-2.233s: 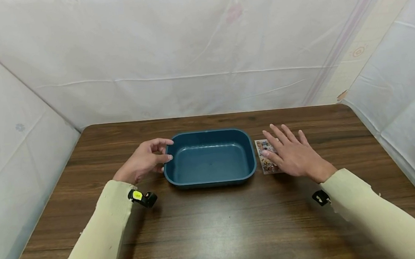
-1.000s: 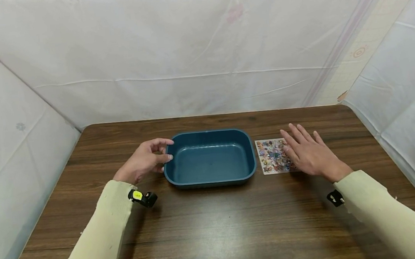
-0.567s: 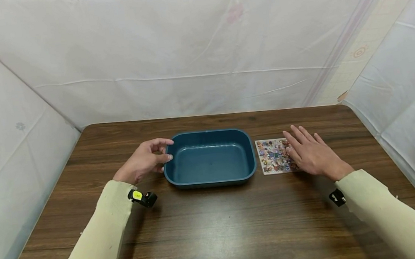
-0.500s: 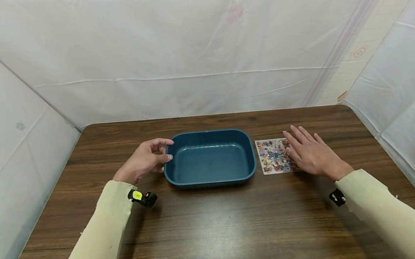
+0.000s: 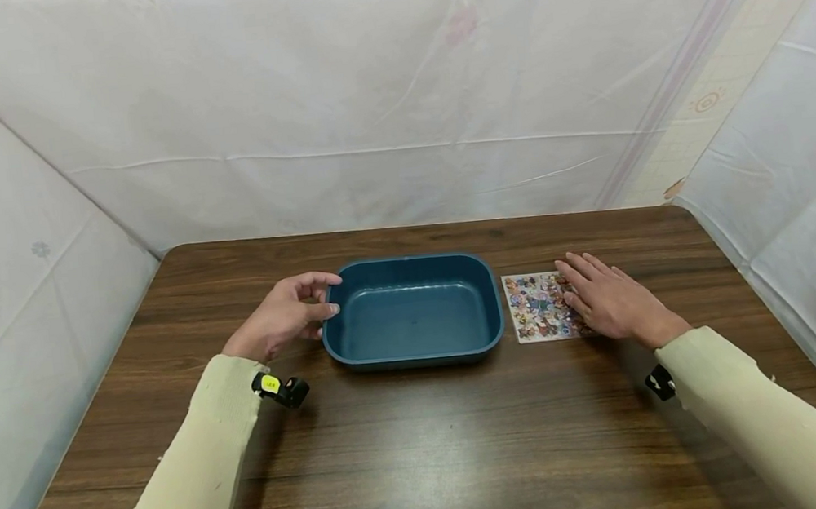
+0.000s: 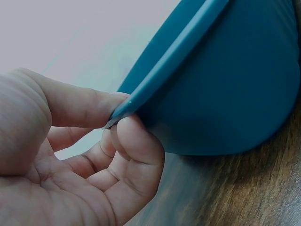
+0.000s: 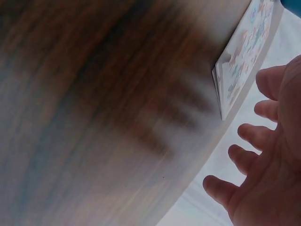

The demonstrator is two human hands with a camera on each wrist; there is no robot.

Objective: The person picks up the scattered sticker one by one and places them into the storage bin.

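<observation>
sticker sheet [image 5: 540, 306] lies just beside tray [image 5: 415, 357], right hand [image 5: 608, 302] over its edge.

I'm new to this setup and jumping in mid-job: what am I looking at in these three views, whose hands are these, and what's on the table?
No machine here: a person works with two bare hands, wearing small cameras. The wide view comes from a camera on the head, looking down at a wooden table. The two close-ups come from cameras on each wrist. The left hand pinches the rim of a blue tray between thumb and fingers; the left wrist view shows this closely. The right hand, fingers spread straight, lies at the right edge of a flat patterned card beside the tray; whether it presses the card cannot be told.
</observation>
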